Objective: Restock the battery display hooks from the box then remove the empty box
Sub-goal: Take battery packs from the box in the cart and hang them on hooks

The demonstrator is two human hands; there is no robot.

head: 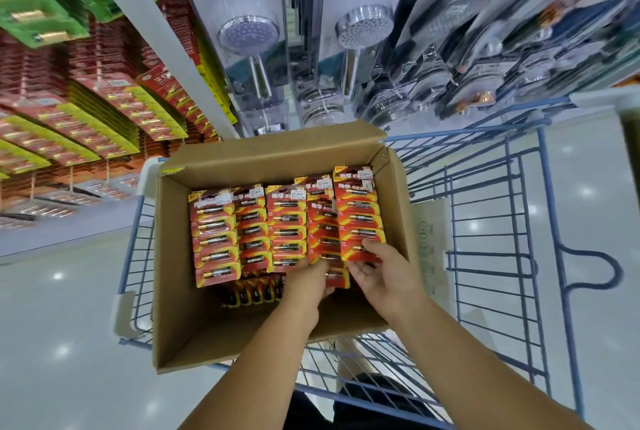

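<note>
Inside the open cardboard box [187, 325], your hands are working among rows of red-and-yellow battery cards [287, 225], each one a flat printed card with cylindrical cells sealed under clear blisters. Chinese characters are showing on the card tops beside white price stickers, though the print is too small to read. Your right hand [384, 277] is pinching the lower edge of the rightmost card stack [358, 211], thumb on top. Your left hand [306, 286] is reaching in just beside it, fingers curled, perhaps gripping a card, though I cannot tell. You are keeping the box in a blue wire cart [519, 222]. Up to the left, the battery display hooks [104, 107] are hanging full of similar cards. Packaged chrome shower heads [363, 24] are hanging straight ahead.
</note>
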